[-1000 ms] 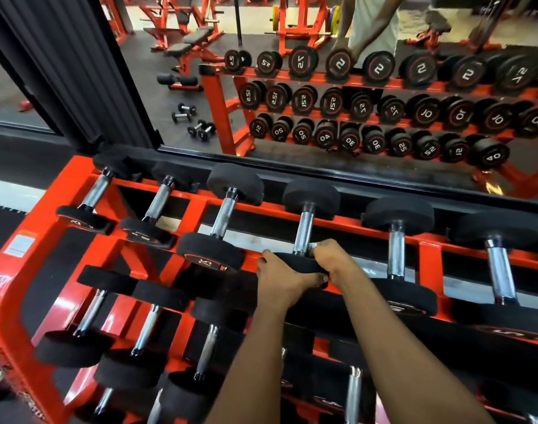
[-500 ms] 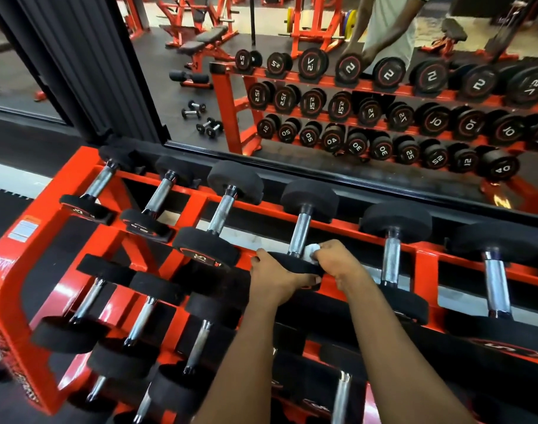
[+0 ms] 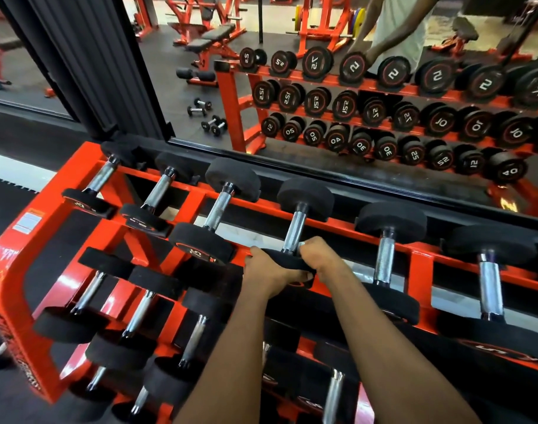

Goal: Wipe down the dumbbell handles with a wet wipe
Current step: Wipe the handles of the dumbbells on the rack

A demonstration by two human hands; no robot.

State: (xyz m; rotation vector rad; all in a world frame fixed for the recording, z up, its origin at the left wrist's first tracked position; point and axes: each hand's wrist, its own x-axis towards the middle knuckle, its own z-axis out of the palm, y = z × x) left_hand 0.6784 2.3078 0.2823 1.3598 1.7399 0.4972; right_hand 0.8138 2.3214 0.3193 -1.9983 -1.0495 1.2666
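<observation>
A dumbbell with black heads and a knurled chrome handle (image 3: 293, 231) lies on the top tier of an orange rack (image 3: 23, 270), fourth from the left. My left hand (image 3: 269, 273) grips its near head (image 3: 287, 261) from the left side. My right hand (image 3: 319, 255) is curled at the bottom end of the handle, beside the near head. A small bit of white wet wipe (image 3: 301, 243) shows at its fingertips; the rest is hidden in the hand.
Several more dumbbells lie on the same tier and on the lower tiers to both sides. A wall mirror (image 3: 322, 142) behind the rack reflects the rack, benches and a person. A dark ribbed pillar (image 3: 87, 56) stands at the back left.
Both hands have kept their place on the same dumbbell. The wipe shows less than half a second ago. The camera has shifted slightly.
</observation>
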